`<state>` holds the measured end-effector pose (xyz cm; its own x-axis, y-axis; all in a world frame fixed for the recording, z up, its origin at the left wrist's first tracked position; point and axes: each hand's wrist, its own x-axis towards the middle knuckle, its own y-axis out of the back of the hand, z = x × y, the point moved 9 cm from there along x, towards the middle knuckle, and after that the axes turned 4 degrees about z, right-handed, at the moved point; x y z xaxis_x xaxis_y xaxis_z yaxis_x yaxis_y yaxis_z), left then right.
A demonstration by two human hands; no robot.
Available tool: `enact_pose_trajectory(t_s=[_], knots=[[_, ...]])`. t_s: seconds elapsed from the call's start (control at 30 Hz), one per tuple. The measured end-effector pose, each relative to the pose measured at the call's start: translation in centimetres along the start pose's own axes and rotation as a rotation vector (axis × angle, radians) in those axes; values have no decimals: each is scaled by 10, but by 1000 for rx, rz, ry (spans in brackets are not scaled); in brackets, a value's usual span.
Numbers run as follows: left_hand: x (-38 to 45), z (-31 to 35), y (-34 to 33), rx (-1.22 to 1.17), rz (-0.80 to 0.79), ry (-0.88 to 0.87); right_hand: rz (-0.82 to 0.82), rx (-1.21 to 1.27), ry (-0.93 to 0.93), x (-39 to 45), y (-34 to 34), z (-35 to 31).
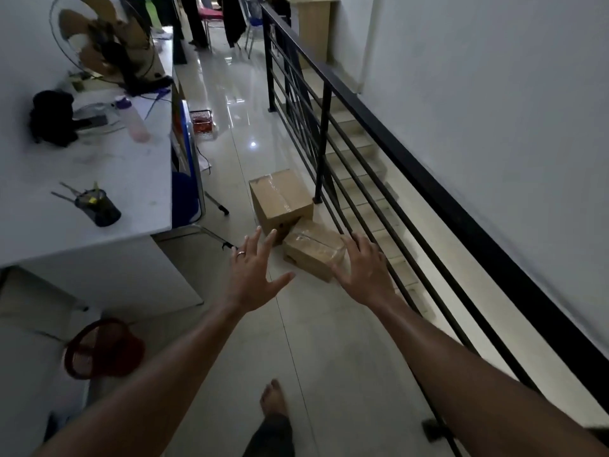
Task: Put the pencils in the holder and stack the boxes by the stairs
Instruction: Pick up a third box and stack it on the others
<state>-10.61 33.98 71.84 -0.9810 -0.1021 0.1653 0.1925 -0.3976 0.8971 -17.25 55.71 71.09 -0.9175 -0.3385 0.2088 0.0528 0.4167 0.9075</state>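
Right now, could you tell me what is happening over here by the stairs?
A person is reaching with both bare hands toward two cardboard boxes on the floor beside the stair railing. The left hand and right hand are open, fingers spread, on either side of the smaller box, holding nothing. That box lies against the larger box; they are not stacked yet. On the white desk, the pencil holder already has pencils in it.

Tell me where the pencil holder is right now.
The pencil holder stands at the left of the head view, near the front edge of the white desk, well left of the cardboard boxes on the floor.
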Motion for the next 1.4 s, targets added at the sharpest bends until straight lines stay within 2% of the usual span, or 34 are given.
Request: enact_pose_trajectory(t_s=[0.37, 0.73, 0.9, 1.03, 1.4], knots=[[251, -94, -31, -99, -67, 71, -71, 52, -46, 257, -86, 20], [480, -215, -159, -171, -32, 367, -270, 62, 10, 509, -236, 92], [533, -263, -221, -225, -55, 485, -319, 67, -25, 573, -303, 125], [571, -313, -292, -245, -112, 533, -345, 69, -69, 608, -387, 159], [586, -443, -502, -357, -155, 728, -376, 41, -135, 649, -621, 242]])
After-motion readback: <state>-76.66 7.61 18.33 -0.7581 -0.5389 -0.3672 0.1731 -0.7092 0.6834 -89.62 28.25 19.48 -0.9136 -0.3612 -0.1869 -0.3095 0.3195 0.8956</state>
